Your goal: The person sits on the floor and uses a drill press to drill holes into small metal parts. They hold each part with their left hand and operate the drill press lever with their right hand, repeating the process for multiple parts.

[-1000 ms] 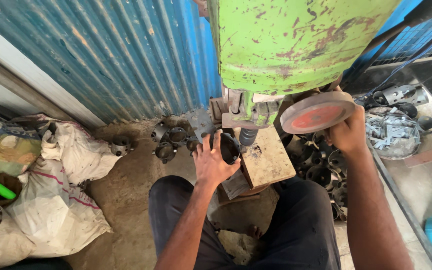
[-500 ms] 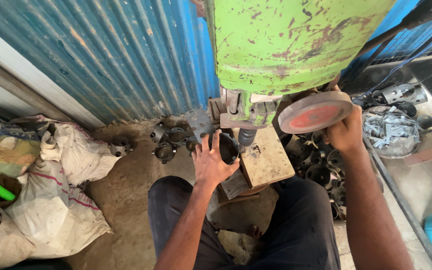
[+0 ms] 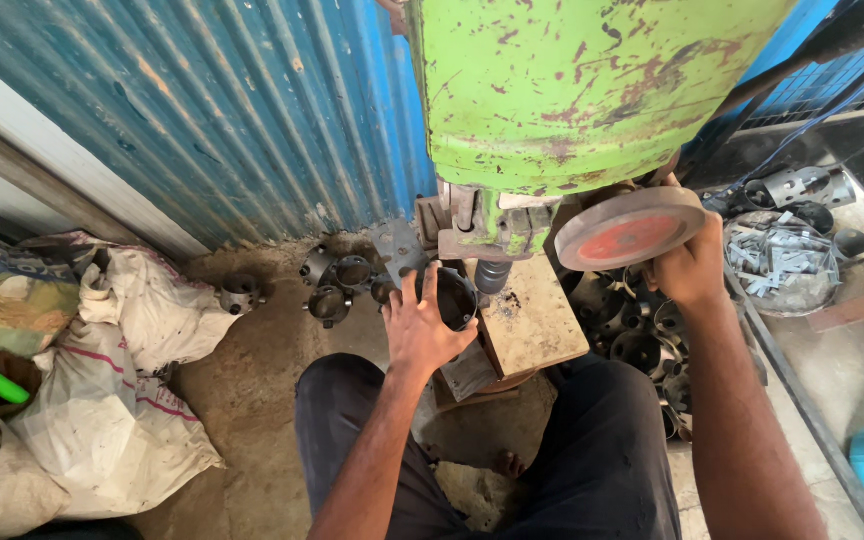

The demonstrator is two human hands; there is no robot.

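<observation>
Metal workshop: green press machine (image 3: pixel 572 90), scattered metal rings (image 3: pixel 337 285), corrugated wall (image 3: pixel 202 110).

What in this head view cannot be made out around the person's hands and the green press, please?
- Right hand: fingers hidden behind the red wheel.
- Green press: top cut off by the frame edge.
- Metal ring: partly covered by the left hand.

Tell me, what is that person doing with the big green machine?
A person sits on the floor in front of a green machine. Their left hand holds a dark metal ring beside the machine's round steel post, next to a worn block. Their right hand grips the round red-faced wheel on the machine's side. More rings lie by the blue metal wall and in a pile under the right arm. White sacks sit on the left.
</observation>
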